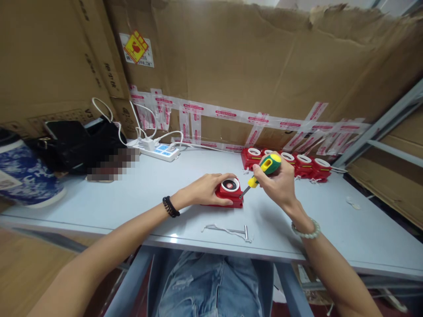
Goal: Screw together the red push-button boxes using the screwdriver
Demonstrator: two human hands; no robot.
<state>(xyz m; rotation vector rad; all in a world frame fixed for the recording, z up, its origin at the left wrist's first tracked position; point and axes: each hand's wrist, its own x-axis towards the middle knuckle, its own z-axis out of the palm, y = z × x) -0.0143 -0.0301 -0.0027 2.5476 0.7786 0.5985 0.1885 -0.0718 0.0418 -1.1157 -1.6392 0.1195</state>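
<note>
a red device [235,197] is pinned to the table [132,198] by the left hand [206,189], fingers closed over it. a screwdriver [268,165] is gripped in the right hand [279,182], its tip set at the device's right side. screw-driving seems in hand, so steadiness is called for.

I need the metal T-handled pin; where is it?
Head view: the T-handled pin lies near the table's front edge, just before the red device the left hand holds, below the screwdriver in the right hand.
</note>
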